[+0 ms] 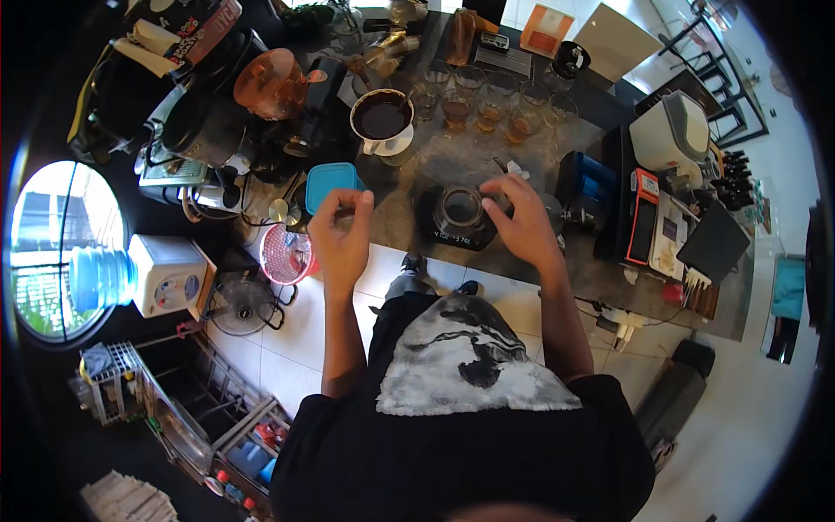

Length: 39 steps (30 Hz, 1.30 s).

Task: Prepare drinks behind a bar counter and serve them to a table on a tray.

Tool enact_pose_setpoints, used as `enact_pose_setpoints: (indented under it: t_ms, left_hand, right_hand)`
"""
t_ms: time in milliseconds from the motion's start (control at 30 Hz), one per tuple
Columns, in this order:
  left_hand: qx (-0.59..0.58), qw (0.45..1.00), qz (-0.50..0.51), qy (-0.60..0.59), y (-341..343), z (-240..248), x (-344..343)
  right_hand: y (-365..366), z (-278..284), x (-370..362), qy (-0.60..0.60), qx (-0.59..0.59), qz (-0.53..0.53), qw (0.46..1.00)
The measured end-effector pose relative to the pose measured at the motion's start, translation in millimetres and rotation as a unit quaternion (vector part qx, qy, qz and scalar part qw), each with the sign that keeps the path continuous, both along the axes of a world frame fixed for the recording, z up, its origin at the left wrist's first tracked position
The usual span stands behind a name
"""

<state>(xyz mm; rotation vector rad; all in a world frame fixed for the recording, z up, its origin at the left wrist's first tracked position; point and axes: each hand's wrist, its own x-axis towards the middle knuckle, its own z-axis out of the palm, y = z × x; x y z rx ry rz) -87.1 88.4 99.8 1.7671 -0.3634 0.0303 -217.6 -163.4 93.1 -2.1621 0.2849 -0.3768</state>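
My left hand is raised in front of the counter edge, beside a container with a blue lid. Its thumb and forefinger come together in a pinch; whatever may be between them is too small to see. At the right, my right hand has its thumb and forefinger apart, curved near the rim of a round glass coffee server. Whether they touch the glass I cannot tell. The server stands on a black digital scale. Behind, a white dripper holds dark wet coffee grounds.
Several small glasses, some with brown liquid, stand at the back of the counter. An orange-brown bowl and coffee equipment crowd the left. A blue box sits at the right. Below the counter are a pink basket and a floor fan.
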Motion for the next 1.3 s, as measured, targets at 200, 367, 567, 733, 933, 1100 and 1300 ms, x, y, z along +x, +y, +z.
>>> enact_pose_setpoints:
  t_ms: [200,367,567,733,933,1100,1300]
  left_hand:
    - [0.161,0.971,-0.107,-0.138,-11,2,79]
    - [0.301,0.890,-0.133,-0.315,-59,-26,134]
    - [0.325,0.883,-0.207,-0.268,-88,-30,164]
    - [0.333,0.860,-0.249,-0.295,-90,-44,178]
    - [0.404,0.852,-0.229,-0.242,-96,-27,168]
    - [0.372,0.847,-0.254,-0.284,-100,-9,151]
    - [0.301,0.834,-0.326,-0.328,-105,30,102]
  right_hand:
    - [8,-32,52,-0.002,0.050,-0.068,0.996]
    - [34,-37,81,-0.004,-0.050,-0.090,0.995]
    - [58,-53,40,-0.003,0.103,-0.179,0.978]
    - [73,-36,9,-0.015,0.161,-0.243,0.956]
    - [80,-42,-9,-0.042,0.160,-0.297,0.940]
    - [74,-41,-19,-0.071,0.138,-0.338,0.928]
    - [70,-38,-29,-0.058,0.127,-0.342,0.929]
